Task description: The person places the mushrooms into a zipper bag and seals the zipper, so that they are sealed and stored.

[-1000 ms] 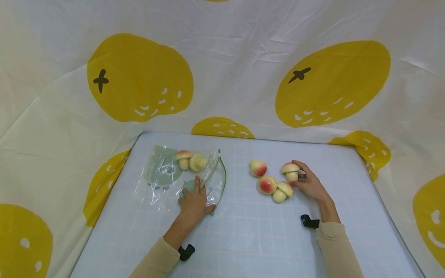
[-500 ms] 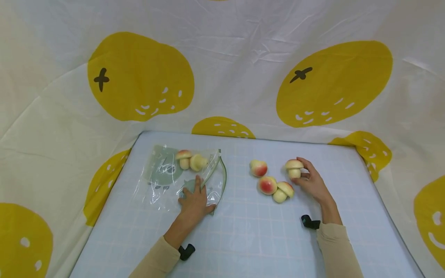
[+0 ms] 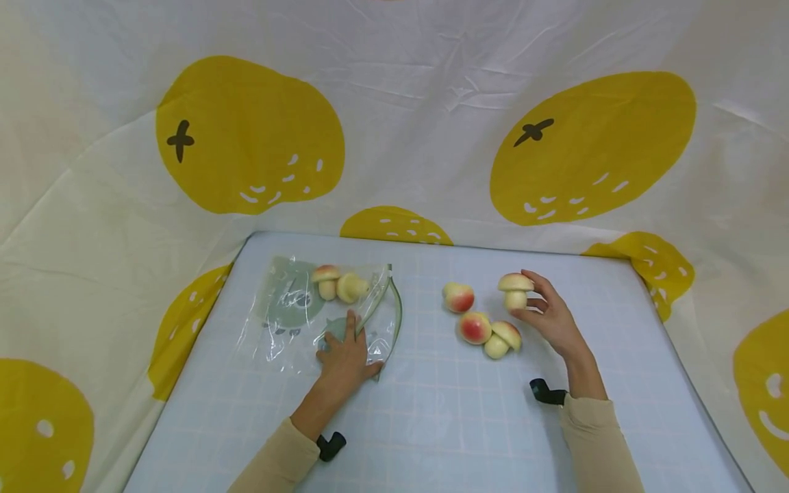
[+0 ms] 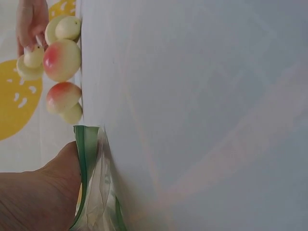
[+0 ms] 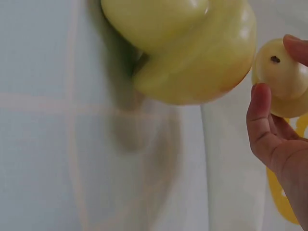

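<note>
— Three loose toy mushrooms on the worktop: where?
— Clustered nearer the far edge than the near one.
— And the right hand?
— Pinching a fourth mushroom, between those three and the far right corner.
— Left hand?
— Spread on the clear zip bag near the left edge, with two more mushrooms inside.

Room light: diffuse, fairly dim
Plastic bag: hard white glare streaks
Backdrop: faint sheen along creases
Tabletop: hazy, low-contrast in left wrist view
Nearest mushroom: slightly soft in right wrist view, small highlights, blurred shadow beside it
</note>
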A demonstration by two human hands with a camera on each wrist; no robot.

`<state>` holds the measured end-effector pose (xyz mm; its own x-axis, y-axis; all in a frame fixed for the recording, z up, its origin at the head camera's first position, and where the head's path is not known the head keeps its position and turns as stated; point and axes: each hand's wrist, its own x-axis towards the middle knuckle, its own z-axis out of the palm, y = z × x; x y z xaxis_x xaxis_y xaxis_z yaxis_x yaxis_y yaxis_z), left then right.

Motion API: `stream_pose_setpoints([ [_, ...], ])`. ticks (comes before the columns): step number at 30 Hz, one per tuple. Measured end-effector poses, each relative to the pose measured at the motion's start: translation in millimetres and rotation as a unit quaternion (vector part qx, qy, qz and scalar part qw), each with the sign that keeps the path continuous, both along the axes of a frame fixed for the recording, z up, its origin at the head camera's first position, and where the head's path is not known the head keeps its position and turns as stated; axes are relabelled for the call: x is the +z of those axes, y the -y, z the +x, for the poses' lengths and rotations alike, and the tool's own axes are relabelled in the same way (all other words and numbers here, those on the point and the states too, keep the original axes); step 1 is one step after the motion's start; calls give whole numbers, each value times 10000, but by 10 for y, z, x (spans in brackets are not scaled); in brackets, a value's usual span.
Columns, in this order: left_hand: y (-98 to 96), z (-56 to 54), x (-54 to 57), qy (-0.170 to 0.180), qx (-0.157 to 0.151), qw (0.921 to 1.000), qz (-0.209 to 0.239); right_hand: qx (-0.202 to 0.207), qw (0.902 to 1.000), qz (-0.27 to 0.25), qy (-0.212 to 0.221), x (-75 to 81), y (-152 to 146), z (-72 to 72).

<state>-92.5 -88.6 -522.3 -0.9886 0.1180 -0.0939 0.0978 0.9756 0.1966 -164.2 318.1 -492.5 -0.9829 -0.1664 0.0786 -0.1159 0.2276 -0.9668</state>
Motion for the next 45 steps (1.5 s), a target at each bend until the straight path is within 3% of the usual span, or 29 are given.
stream_pose_setpoints([
  [6,0,-9,3,10,-2,10000,7,279,9989,-204,-309,127,170,28],
  [15,-2,-7,6,32,24,10000,1,717,9960,-355,-404,204,471,62],
  [21,-6,-4,17,11,66,10000,50,1041,9921,-555,-431,212,629,64],
  [35,-3,7,20,16,84,10000,-6,1244,9900,-659,-37,179,1065,73],
  [45,-20,8,25,68,129,9999,28,1346,9899,-415,-151,133,1358,66],
])
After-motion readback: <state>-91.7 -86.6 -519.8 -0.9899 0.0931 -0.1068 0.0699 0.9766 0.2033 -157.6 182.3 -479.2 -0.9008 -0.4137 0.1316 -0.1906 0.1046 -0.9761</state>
